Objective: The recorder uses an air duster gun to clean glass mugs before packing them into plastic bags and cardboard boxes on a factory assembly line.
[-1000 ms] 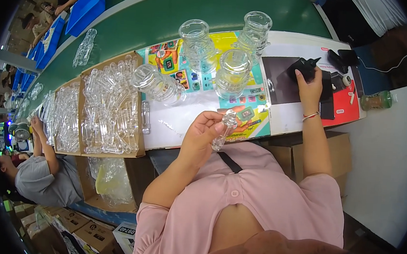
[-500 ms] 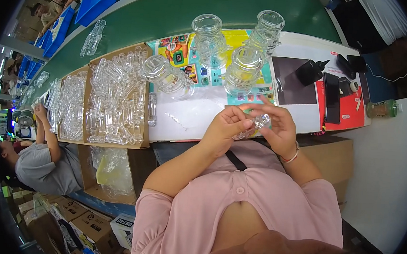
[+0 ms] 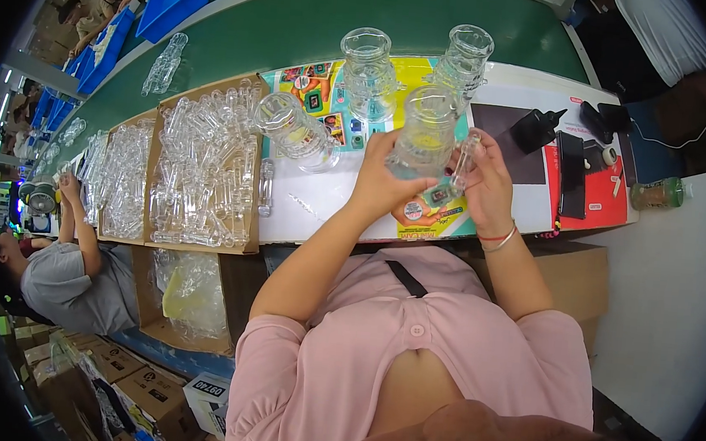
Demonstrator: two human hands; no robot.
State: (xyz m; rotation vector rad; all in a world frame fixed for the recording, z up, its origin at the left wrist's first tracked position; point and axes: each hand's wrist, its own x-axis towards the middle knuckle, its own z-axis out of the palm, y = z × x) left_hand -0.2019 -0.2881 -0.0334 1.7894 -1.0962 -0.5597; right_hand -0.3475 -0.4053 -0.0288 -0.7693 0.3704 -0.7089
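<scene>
My left hand (image 3: 383,180) is wrapped around the lower part of a transparent ribbed vessel (image 3: 428,119), which stands nearly upright over the printed sheet. Pinched in my right hand (image 3: 490,190) is a small transparent tube-shaped piece (image 3: 463,159), held upright against or just beside the vessel's right side; whether they touch I cannot tell. Behind are two similar vessels, one upright vessel (image 3: 367,68) and another vessel (image 3: 467,55) farther right. To the left a third vessel (image 3: 298,131) leans over.
Left of the sheet, a cardboard tray (image 3: 250,241) holds many transparent tube pieces. One loose tube (image 3: 266,187) lies beside it. On the right are a black dropper bottle (image 3: 538,128), a phone (image 3: 570,175) and a plastic bottle (image 3: 658,195). A person in grey (image 3: 83,282) works at far left.
Both hands have moved forward from near my body to the vessel. My left hand has taken hold of it, while my right hand has brought the small tube piece upright beside it.
</scene>
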